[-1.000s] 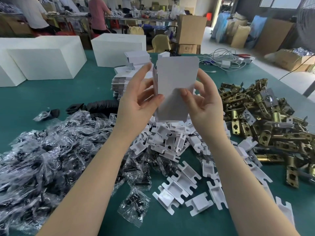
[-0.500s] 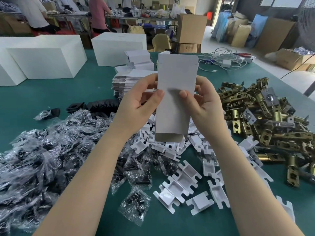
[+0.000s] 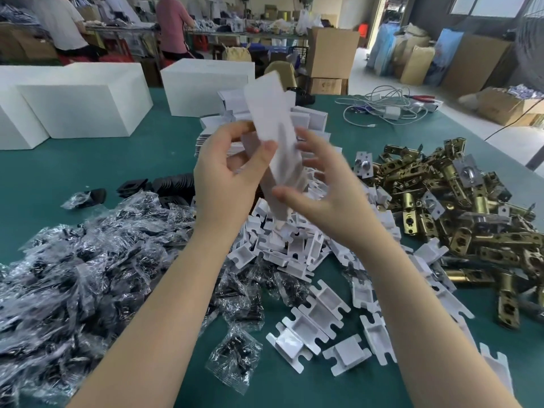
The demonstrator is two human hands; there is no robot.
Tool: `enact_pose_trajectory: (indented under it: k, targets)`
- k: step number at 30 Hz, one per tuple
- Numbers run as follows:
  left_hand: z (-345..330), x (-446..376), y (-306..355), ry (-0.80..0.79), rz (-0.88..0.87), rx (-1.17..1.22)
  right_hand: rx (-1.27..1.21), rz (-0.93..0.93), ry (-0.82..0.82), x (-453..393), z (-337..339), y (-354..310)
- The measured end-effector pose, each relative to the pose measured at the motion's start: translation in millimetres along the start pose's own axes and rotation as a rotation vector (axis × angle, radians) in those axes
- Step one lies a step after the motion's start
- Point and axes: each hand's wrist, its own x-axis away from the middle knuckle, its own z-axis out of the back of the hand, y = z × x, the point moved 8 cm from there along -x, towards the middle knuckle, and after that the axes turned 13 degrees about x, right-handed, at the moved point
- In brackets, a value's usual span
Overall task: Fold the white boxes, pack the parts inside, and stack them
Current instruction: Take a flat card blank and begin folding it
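A flat white box (image 3: 270,113), still unfolded, is held tilted above the middle of the green table (image 3: 88,166), its top leaning left. My left hand (image 3: 223,178) grips its left edge with the thumb on the front. My right hand (image 3: 329,195) has its thumb across the box's lower end and its fingers spread behind, blurred. Below lie white plastic inserts (image 3: 294,245), brass latches (image 3: 471,216) to the right and clear bags of black screws (image 3: 88,260) to the left.
A stack of flat box blanks (image 3: 215,136) lies behind my hands, with black parts (image 3: 170,184) to its left. Large white cartons (image 3: 82,107) stand at the back left and white cables (image 3: 385,110) at the back right. People work at far benches.
The box has turned from upright and face-on to a slant with its top leaning left. My right hand slid lower on it and its fingers spread.
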Motion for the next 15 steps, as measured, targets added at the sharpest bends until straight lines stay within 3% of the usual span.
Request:
enact_pose_trajectory:
  k: [2, 5, 10, 15]
  targets:
    - [-10.4, 0.7, 2.0, -0.124, -0.016, -0.006, -0.036, 0.021, -0.06, 0.3, -13.7, -6.0]
    - [-27.5, 6.6, 0.4, -0.317, -0.005, -0.031, -0.205, -0.075, 0.069, 0.3, -10.0, 2.1]
    - [-17.7, 5.2, -10.2, -0.231, 0.064, 0.014, -0.446, -0.168, 0.198, 6.4, 13.3, 21.9]
    - [-19.0, 5.1, -11.9, -0.316, 0.094, 0.095, -0.672, -0.066, 0.085, 6.7, 12.9, 15.9]
